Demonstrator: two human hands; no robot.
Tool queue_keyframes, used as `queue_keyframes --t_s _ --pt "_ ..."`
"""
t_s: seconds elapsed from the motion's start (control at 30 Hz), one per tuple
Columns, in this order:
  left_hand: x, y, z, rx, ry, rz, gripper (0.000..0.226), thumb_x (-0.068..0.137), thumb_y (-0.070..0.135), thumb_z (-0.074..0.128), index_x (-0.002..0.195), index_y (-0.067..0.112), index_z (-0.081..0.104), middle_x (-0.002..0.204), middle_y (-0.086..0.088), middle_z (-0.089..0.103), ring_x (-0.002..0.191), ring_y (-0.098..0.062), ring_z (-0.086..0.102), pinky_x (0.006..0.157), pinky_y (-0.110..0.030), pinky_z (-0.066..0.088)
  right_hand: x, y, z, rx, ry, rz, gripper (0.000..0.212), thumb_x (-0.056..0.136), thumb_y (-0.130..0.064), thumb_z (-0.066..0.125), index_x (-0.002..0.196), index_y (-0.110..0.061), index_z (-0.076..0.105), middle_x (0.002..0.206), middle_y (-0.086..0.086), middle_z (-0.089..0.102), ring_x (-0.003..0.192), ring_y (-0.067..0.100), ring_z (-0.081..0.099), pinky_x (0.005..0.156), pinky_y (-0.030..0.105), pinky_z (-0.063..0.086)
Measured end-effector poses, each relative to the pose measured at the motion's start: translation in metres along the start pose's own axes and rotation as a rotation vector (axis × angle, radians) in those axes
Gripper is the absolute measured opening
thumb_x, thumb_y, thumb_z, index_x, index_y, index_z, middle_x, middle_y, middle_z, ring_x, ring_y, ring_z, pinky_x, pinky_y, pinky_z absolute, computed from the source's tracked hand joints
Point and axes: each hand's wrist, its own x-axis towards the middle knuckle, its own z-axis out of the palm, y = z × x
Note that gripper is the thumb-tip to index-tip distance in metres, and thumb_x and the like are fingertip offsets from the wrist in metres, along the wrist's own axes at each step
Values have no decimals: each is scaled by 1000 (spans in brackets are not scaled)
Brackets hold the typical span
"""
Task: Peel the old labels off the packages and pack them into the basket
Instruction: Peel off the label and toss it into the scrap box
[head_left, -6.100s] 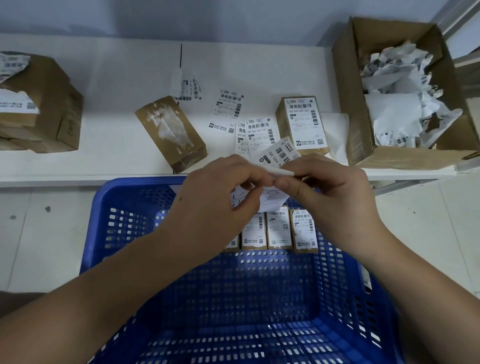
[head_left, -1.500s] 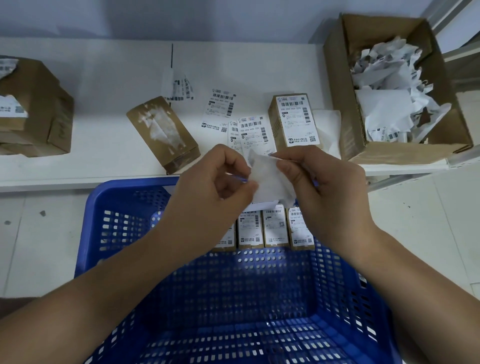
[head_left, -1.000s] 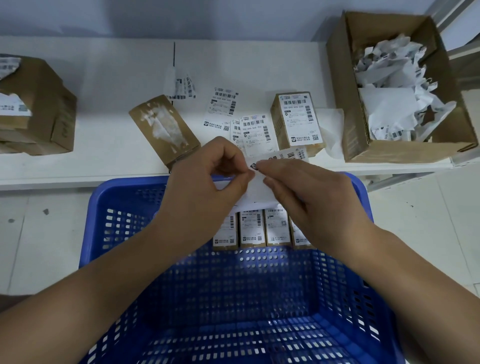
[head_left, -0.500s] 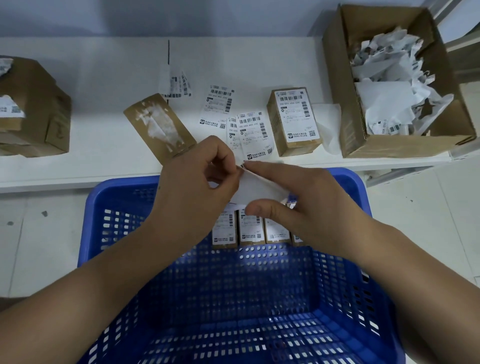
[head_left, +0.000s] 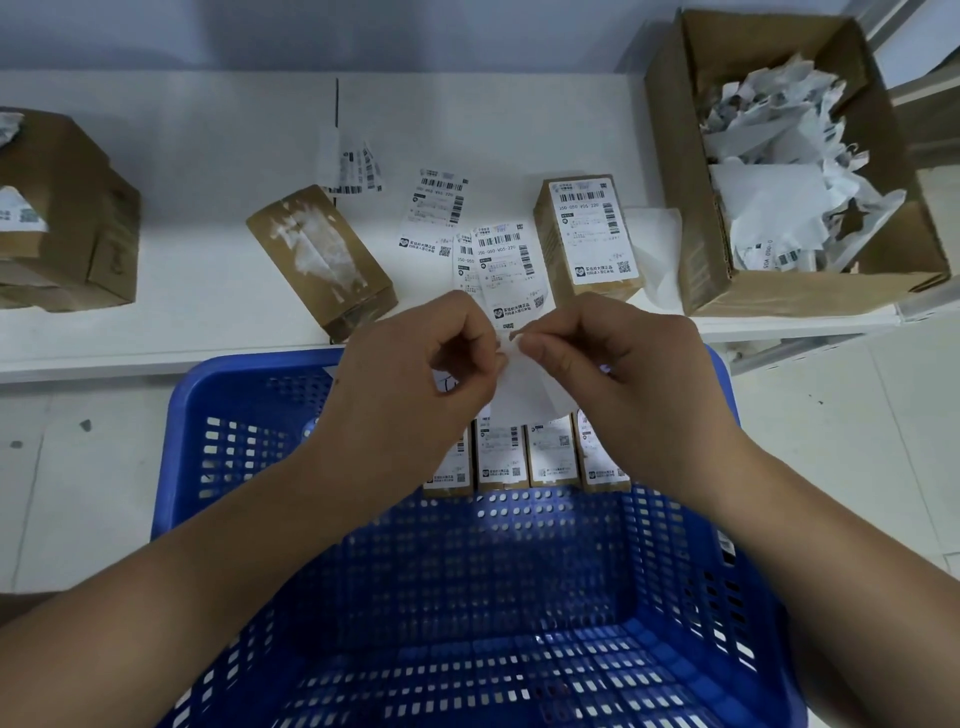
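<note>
Both hands work over the far rim of the perforated blue plastic basket (head_left: 218, 415), at the twelve o'clock side of it. The left hand (head_left: 415, 384) and the right hand (head_left: 618, 369) each pinch the top edge of a thin white paper label sheet (head_left: 524, 389) between thumb and forefinger, the fingertips almost touching. Half a second ago the right hand lay flatter, its thumb stretched under the sheet; now its fingers are curled in and the sheet hangs down between the two hands. In the basket, at its twelve o'clock wall, a row of small labelled brown packages (head_left: 550, 457) stands unchanged. On the white table (head_left: 182, 208), a stripped brown cardboard package (head_left: 319, 260) lies at eleven o'clock of the hands, loose printed barcode labels (head_left: 498, 260) at twelve, and a labelled brown package (head_left: 589, 234) at one. Further right, at two o'clock, the open cardboard box (head_left: 675, 182) holds crumpled white label scraps (head_left: 769, 171). None of these has shifted.
</note>
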Motion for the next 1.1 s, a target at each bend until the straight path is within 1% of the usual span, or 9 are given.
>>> queue_keyframes --t_s 0.27,0.47,0.53,0.6,0.7,0.77,0.83,0.97,1.1 --pt "2 -5 -1 -84 36 -53 26 90 5 74 77 22 61 82 12 67 77 -12 67 71 -17 54 5 -1 0 151 94 138 13 98 -23 67 85 -22 69 78 -6 68 65 6 55 60 18 43" --pt "4 -9 0 -108 72 -100 31 91 -1 71 77 24 62 82 12 67 80 -13 69 72 -21 56 7 1 0 232 181 168 15 99 -27 65 84 -25 68 78 3 70 78 30 64 72 48 55" --pt "5 -13 0 -88 82 -91 35 91 -3 69 78 30 63 83 9 68 83 -16 68 73 -29 57 8 1 -1 247 220 156 14 97 -31 63 85 -27 67 79 -1 70 79 27 66 74 49 56" --pt "5 -12 0 -51 71 -59 38 94 0 67 83 36 68 87 6 67 86 -14 65 72 -23 54 7 0 0 219 230 112 13 98 -29 62 85 -28 65 77 -7 68 76 21 64 69 42 55" --pt "4 -7 2 -31 37 -53 38 97 2 63 96 39 71 93 8 60 80 0 58 70 -6 43 3 -3 1 174 170 7 10 100 -18 63 91 -24 65 78 -16 67 72 0 59 66 13 44" --pt "4 -7 2 -45 38 -82 36 97 1 62 95 35 72 99 14 60 76 2 57 68 -6 41 1 -3 0 133 99 -30 10 101 -21 60 103 -19 70 92 -13 71 83 -2 62 73 7 42" --pt "7 -8 0 -77 55 -120 34 95 0 63 91 32 72 101 17 62 71 1 58 65 -7 42 0 -2 -2 98 21 -44 24 103 -25 54 115 -15 72 101 -11 72 94 -1 64 79 8 42" --pt "7 -4 -3 -141 66 -167 30 95 -1 65 92 28 72 76 22 62 59 2 56 55 -7 40 -1 2 -4 109 -130 -49 39 104 -35 50 134 -17 65 125 -10 69 119 5 62 97 21 47" --pt "5 -1 0 -134 82 -121 34 94 -1 66 90 33 69 94 14 67 71 -1 65 61 -8 45 -1 6 -3 96 -277 -80 56 98 -44 48 146 -15 54 141 -6 61 134 12 54 109 39 45"
